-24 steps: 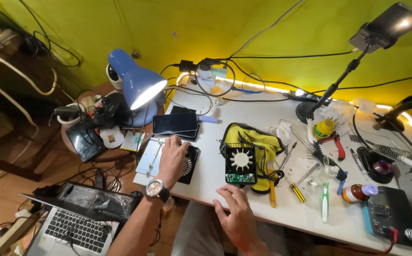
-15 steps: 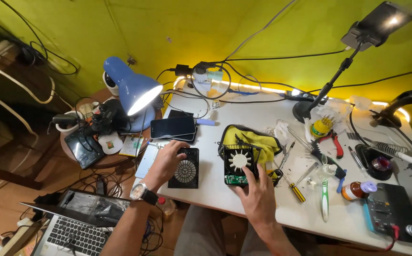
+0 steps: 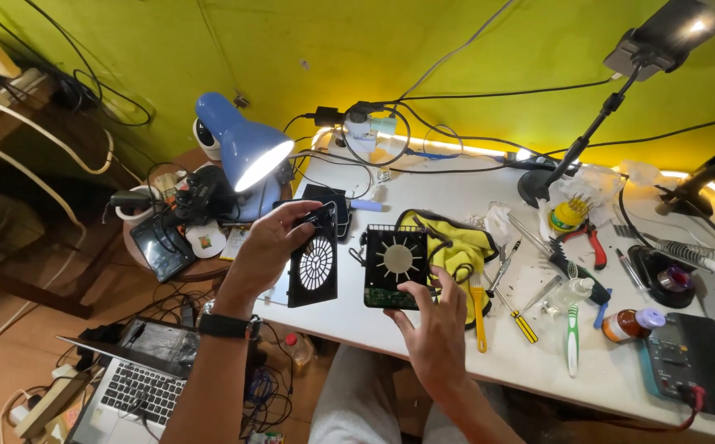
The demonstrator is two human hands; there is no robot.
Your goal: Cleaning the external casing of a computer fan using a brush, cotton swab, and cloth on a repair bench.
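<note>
yellow-green walls back a white table (image 3: 456, 345) crowded with tools and cables. the person's left hand (image 3: 269, 247) is raised off the table's left edge, fingers curled round the top and side of a black grille cover (image 3: 314, 265) with a round white mesh pattern, held upright and clear of the surface. just right of that grip, the right hand (image 3: 436, 329) pinches the lower edge of a black fan module (image 3: 396, 265), thumb on its front, fingers behind; a white sunburst hub shows on its face and a strip of green circuit board along its bottom. the two parts sit side by side, a narrow gap between them, not touching. behind the right hand's part lies a yellow cloth (image 3: 460, 247), and to the right of that hand a yellow-handled screwdriver (image 3: 515, 316) and a green toothbrush (image 3: 572, 337) rest on the table. beyond the left hand, a blue desk lamp (image 3: 242, 148) shines downward. below the left wrist, an open laptop (image 3: 139, 382) sits on the floor.
</note>
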